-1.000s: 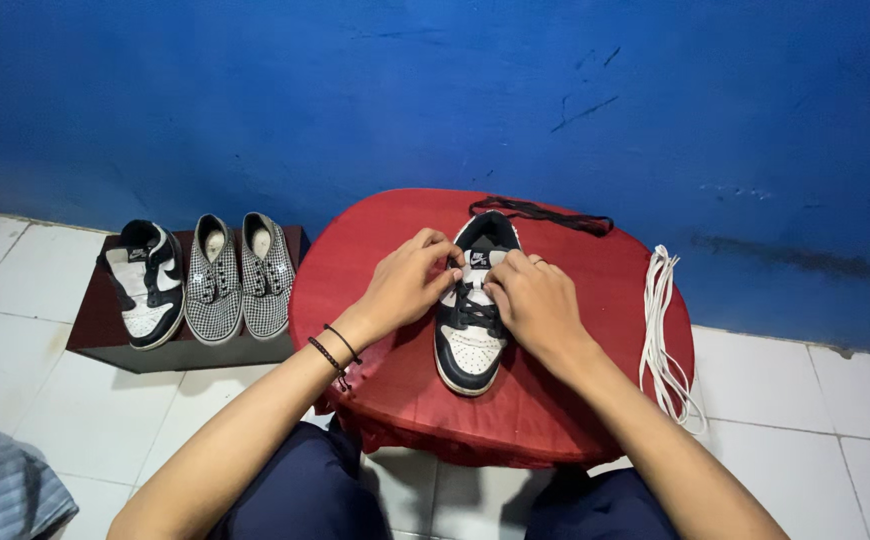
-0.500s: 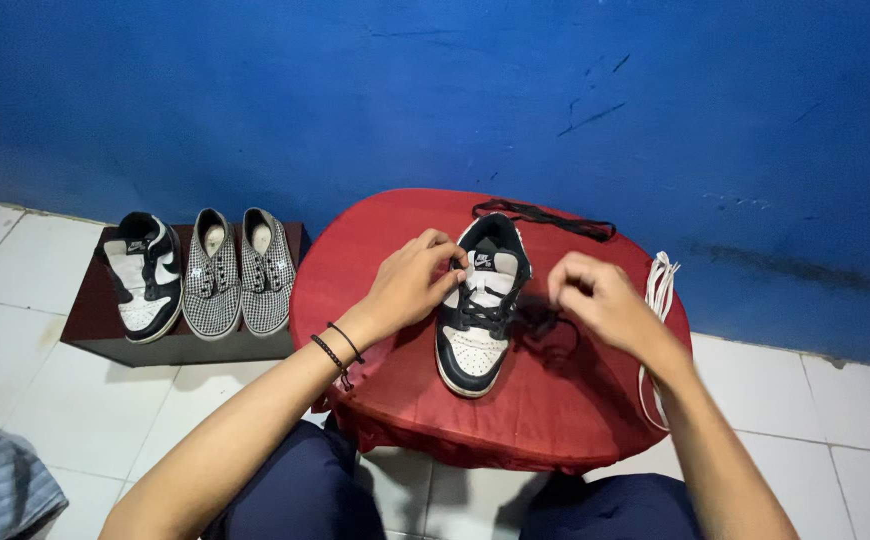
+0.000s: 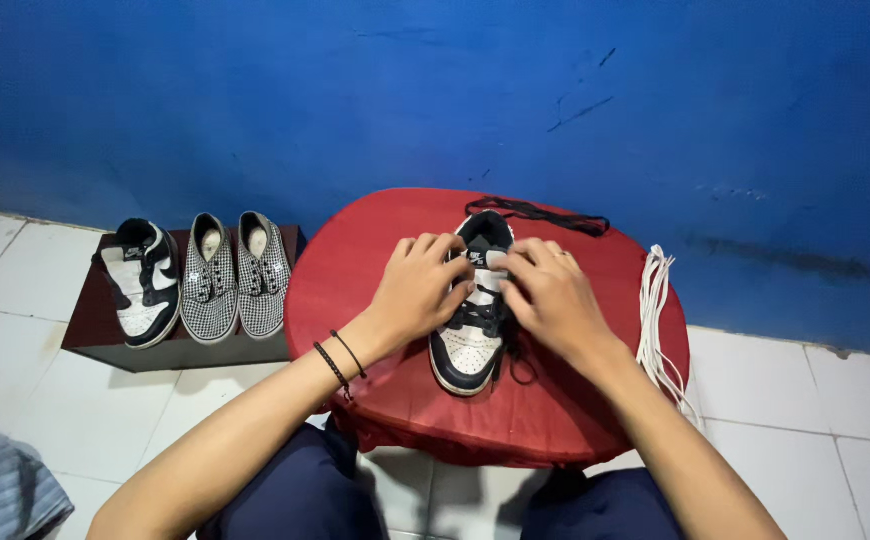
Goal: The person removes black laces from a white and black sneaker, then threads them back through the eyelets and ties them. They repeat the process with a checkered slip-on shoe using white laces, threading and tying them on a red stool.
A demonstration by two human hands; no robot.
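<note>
A black and white sneaker (image 3: 467, 350) lies toe towards me on a round red table (image 3: 375, 250). My left hand (image 3: 418, 288) rests on its left side near the tongue, fingertips pinching at the black lace. My right hand (image 3: 550, 298) grips the right side of the shoe at the lacing, fingers curled on the lace. A loose end of the black lace (image 3: 521, 368) trails on the table beside the shoe. Two thin black bands circle my left wrist.
A spare black lace (image 3: 540, 214) lies at the table's far edge and white laces (image 3: 653, 300) hang over its right rim. On a low dark stand (image 3: 85, 340) to the left sit another black and white sneaker (image 3: 140, 282) and two checked slip-ons (image 3: 235, 275). Blue wall behind, white tiled floor.
My right hand, which had pulled away to the right half a second ago, has come back onto the shoe's lacing. My left hand has stayed on the shoe.
</note>
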